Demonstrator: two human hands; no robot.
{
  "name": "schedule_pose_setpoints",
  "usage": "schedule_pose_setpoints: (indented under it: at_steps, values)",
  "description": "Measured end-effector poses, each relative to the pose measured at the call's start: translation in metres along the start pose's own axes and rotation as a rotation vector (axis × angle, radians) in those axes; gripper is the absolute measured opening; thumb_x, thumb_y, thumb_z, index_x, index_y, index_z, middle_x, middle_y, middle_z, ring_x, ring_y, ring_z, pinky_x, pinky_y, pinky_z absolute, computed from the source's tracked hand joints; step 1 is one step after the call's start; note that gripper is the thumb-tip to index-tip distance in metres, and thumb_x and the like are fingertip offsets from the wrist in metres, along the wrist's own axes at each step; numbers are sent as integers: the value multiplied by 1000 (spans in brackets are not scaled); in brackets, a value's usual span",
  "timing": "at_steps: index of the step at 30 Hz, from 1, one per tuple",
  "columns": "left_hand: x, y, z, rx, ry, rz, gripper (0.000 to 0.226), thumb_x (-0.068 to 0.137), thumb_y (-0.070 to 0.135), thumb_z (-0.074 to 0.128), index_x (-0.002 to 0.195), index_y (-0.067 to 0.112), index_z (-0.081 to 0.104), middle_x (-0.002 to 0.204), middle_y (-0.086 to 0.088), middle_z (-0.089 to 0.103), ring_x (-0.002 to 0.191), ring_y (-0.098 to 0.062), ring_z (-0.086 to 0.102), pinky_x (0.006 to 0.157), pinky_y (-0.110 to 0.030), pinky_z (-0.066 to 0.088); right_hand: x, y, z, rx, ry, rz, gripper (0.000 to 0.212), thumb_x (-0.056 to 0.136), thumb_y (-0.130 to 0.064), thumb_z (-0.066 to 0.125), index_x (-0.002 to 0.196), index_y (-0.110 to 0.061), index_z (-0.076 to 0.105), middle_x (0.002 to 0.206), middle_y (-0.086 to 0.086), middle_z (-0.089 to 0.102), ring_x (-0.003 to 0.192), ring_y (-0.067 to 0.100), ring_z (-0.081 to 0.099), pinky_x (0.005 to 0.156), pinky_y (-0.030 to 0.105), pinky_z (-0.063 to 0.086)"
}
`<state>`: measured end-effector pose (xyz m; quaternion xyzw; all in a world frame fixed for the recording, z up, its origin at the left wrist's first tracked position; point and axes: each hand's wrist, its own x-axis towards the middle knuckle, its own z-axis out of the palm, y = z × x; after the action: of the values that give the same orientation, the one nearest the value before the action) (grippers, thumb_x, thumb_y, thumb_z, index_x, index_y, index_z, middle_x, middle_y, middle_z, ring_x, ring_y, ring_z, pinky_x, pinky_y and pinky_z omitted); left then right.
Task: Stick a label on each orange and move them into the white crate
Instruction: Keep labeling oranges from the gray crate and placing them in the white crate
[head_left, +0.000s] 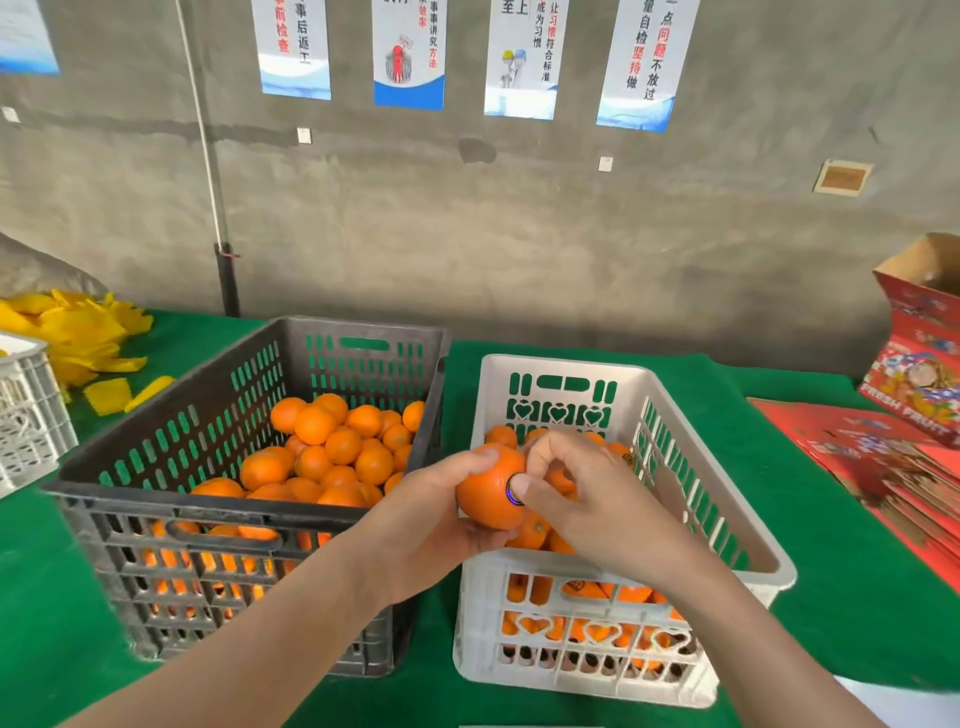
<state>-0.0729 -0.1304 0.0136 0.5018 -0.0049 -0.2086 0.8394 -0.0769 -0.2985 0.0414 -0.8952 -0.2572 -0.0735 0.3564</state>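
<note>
My left hand (431, 525) grips an orange (485, 488) above the near left corner of the white crate (613, 660). My right hand (582, 493) presses its thumb on a round label (511, 491) stuck to that orange's side. The white crate holds several oranges (618, 452), partly hidden by my hands. To its left, the dark grey crate (171, 525) is piled with several unlabelled oranges (337, 457).
Both crates stand on a green-covered table (857, 597). Red fruit boxes and flat cartons (904, 436) lie at the right. Yellow foam nets (78, 338) and another light crate (26, 405) sit at the far left. A grey wall with posters rises behind.
</note>
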Motion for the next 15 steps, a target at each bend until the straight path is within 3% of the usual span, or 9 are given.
schedule_pose_setpoints:
  at_steps: [5,9,14,15]
  values:
    - [4,-6,6,17,-15,50,70,59,34,72,123,13,57,113,-13,67,87,-21,70,69,-32,56,-6,7,3,60,88,24,19,80,-40,65,79,-30,49,97,-6,59,91,10,56,79,39,51]
    - [7,-8,8,104,-47,103,58,69,32,61,125,17,53,111,-8,71,100,-22,68,86,-38,55,-8,23,2,259,121,209,48,63,-48,78,95,-38,44,99,-12,59,77,5,63,67,23,55]
    - [21,-17,14,112,-30,137,54,73,31,57,124,13,56,111,-13,70,98,-25,68,76,-34,57,-19,36,21,443,133,124,71,67,-58,75,125,-45,37,115,-22,48,97,-7,55,79,24,54]
    - [26,-20,15,116,-31,139,53,74,31,57,123,11,58,111,-15,70,96,-25,69,72,-34,57,-19,38,29,408,141,88,72,70,-51,77,128,-43,36,118,-23,46,103,-7,52,83,23,53]
